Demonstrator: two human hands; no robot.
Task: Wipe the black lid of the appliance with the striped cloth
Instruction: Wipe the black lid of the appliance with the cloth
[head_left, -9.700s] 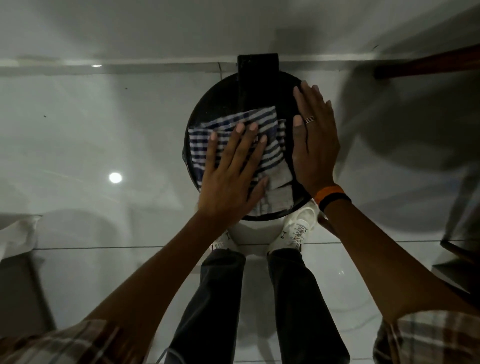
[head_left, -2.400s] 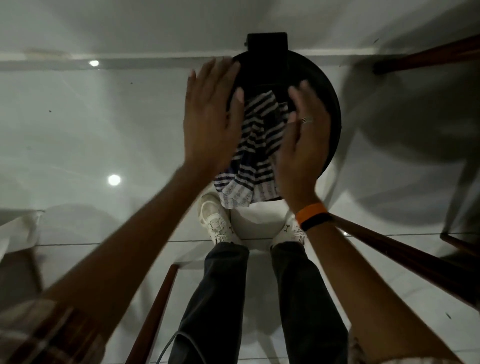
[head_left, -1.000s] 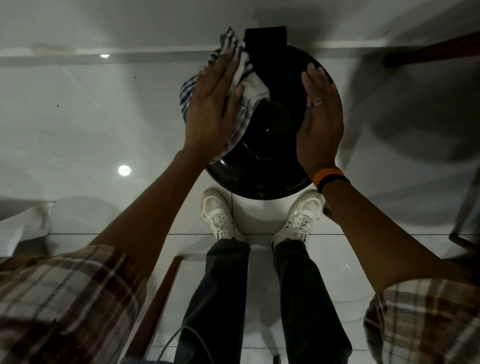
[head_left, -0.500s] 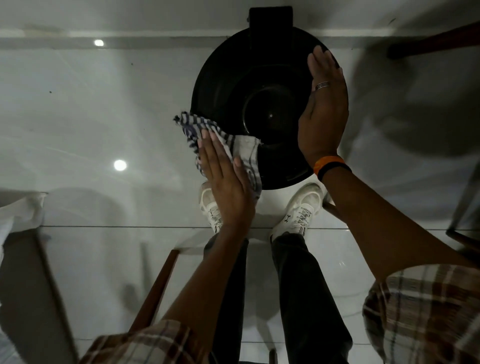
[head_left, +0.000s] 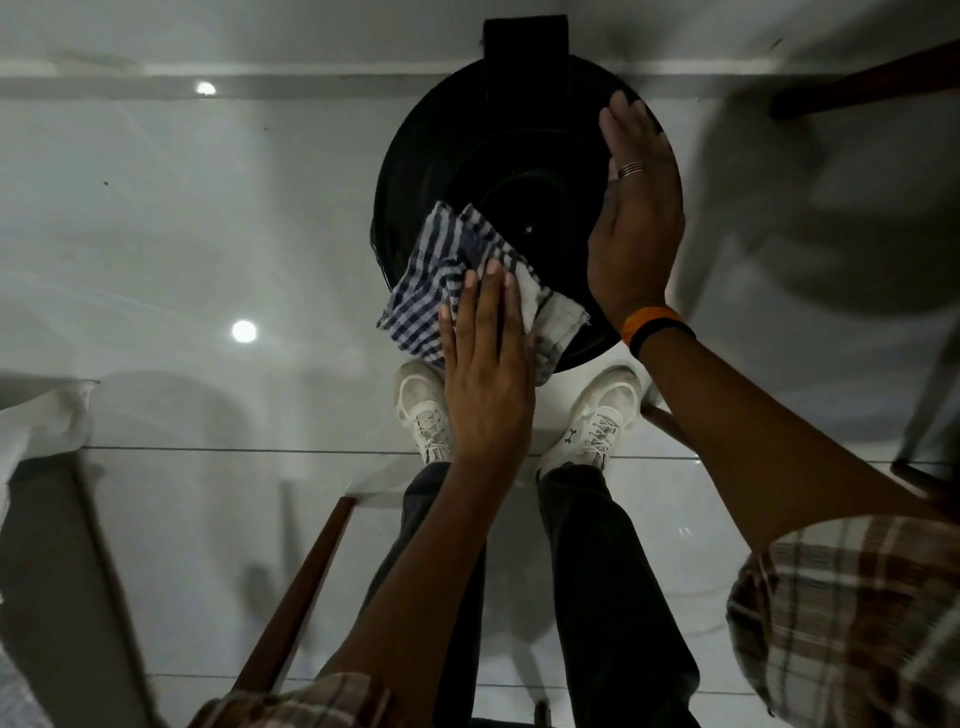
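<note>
The round black glossy lid (head_left: 498, 171) of the appliance sits in the upper middle of the view, w/ a black rectangular block (head_left: 524, 39) at its far edge. It stands on a clear glass table top (head_left: 208, 234); thru the glass the white sneakers (head_left: 423, 410) and dark trousers (head_left: 613, 597) of the person are visible, and also the pale shiny floor.

The blue-and-white striped cloth (head_left: 447, 280), crumpled and partly folded, lies over the near-left edge of the lid. One part of it is on the black surface, the other part hangs out past the rim toward the left & toward the person.

The left hand (head_left: 488, 374) is flat and open, fingers straight and close together, palm down on the near part of the cloth. It presses the cloth, it does not grip it. The right hand (head_left: 634, 228) is open too, fingers together, and it rests along the right side of the lid, touching the rim; it holds nothing. This hand wears a ring (head_left: 630, 169) on one finger and an orange & black band (head_left: 655, 330) on the wrist.

Both arms come from plaid short sleeves (head_left: 841, 613) at the bottom corners. A brown wooden bar (head_left: 296, 592) is under the glass at lower left, approx. beside the left forearm
</note>
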